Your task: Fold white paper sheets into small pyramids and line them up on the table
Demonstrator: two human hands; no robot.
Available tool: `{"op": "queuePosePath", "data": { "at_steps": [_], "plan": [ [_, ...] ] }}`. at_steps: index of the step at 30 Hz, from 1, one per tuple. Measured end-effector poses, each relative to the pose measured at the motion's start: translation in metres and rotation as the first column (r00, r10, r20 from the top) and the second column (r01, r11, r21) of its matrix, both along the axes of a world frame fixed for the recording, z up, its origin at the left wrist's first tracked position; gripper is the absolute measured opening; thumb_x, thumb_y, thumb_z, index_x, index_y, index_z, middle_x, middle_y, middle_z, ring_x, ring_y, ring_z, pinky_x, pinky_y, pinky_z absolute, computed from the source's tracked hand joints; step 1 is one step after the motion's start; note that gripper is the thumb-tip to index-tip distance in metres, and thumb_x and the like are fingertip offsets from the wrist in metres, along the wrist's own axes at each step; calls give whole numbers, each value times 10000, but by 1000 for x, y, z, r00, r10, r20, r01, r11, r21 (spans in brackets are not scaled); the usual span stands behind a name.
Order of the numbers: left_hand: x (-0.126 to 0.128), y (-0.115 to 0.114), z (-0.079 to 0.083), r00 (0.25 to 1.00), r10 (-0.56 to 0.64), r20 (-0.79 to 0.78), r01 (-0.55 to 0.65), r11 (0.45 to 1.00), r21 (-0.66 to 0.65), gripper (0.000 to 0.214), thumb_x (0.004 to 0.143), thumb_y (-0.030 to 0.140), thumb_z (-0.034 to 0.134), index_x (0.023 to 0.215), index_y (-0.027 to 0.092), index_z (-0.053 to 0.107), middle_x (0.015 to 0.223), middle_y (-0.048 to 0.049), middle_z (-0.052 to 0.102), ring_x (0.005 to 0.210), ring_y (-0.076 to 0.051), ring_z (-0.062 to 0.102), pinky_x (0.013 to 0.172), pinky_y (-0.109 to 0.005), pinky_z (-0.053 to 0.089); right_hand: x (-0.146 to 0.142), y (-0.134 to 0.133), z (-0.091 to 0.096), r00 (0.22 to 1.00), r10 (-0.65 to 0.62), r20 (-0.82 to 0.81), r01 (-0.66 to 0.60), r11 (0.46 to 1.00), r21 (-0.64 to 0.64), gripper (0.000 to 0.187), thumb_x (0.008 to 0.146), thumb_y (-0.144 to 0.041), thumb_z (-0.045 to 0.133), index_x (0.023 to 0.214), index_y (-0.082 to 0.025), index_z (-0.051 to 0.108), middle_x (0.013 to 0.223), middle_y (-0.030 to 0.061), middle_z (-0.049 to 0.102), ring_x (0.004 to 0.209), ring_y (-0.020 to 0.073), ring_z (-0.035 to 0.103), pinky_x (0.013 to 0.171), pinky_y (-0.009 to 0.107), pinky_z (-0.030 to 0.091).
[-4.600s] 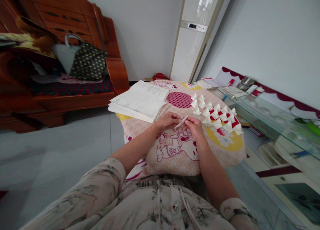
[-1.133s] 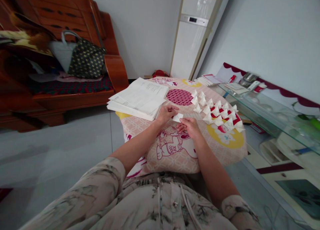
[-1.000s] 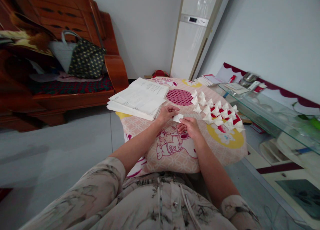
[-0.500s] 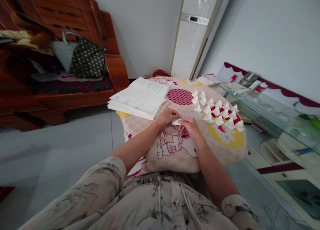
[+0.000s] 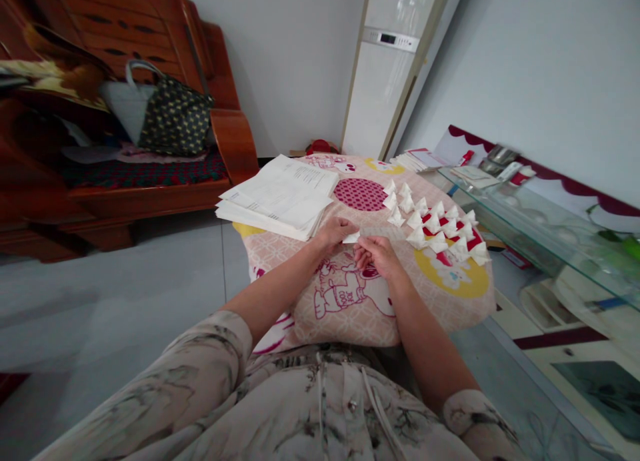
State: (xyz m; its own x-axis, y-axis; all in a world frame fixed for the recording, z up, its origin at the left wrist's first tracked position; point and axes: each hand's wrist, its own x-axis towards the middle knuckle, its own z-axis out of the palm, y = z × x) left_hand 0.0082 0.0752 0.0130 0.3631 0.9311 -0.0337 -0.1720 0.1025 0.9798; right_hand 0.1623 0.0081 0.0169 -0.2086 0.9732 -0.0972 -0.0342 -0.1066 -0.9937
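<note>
A small folded piece of white paper [image 5: 351, 237] is held up between my two hands, over the patterned tablecloth [image 5: 300, 274]. My left hand [image 5: 336, 234] pinches its left side. The fingers of my right hand [image 5: 374, 253] are curled and closed at its right edge. Beyond my left hand lies a stack of printed paper sheets [image 5: 285, 197]. To the right of my right hand, several pointed white folded paper shapes [image 5: 437, 224] stand in rows on the cloth.
A glass-topped cabinet [image 5: 545, 214] adjoins the table at the right, with metal bowls [image 5: 500, 155] on it. A wooden bench [image 5: 200, 201] with bags [image 5: 175, 117] stands at the left. Behind is a tall white air conditioner [image 5: 380, 74]. More papers [image 5: 417, 159] lie at the far table edge.
The fingers have shifted slightly on the folded paper. My left hand has drawn a little to the left, and the gap between the hands is a bit wider.
</note>
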Motion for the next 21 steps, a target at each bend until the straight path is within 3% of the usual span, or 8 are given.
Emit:
{"op": "queuePosePath", "data": {
  "at_steps": [6,12,17,21],
  "plan": [
    [-2,1,-1,999,-6,-34,6,1000,-6,303,790,230,714,533,137,582,446,-7,527,400,-70,394,418,-231,251,-2,-1,2,1000,-7,16,7,1000,-19,383,706,-530,745,741,-158,661,545,27,683,390,141,610,341,202,469],
    [-1,-2,1,998,-45,-43,45,999,13,398,816,330,739,519,141,555,423,3,513,365,-54,387,387,-211,232,-6,-3,6,998,-54,43,54,998,16,344,684,-497,718,668,-160,653,487,10,640,342,125,562,302,189,414],
    [1,-4,8,995,-58,79,66,993,-99,483,912,516,608,635,122,648,525,-53,619,434,-108,525,412,-218,380,-4,-1,6,985,-168,27,165,982,90,301,656,-463,707,625,-170,643,452,-11,602,313,109,513,281,186,361],
    [-2,-7,13,982,-178,63,184,976,-115,377,774,454,794,695,105,675,586,-55,662,470,-100,565,441,-198,434,-3,1,4,966,-257,12,253,958,138,286,658,-453,689,631,-173,637,439,-18,580,305,109,496,279,195,351]
  ]
}}
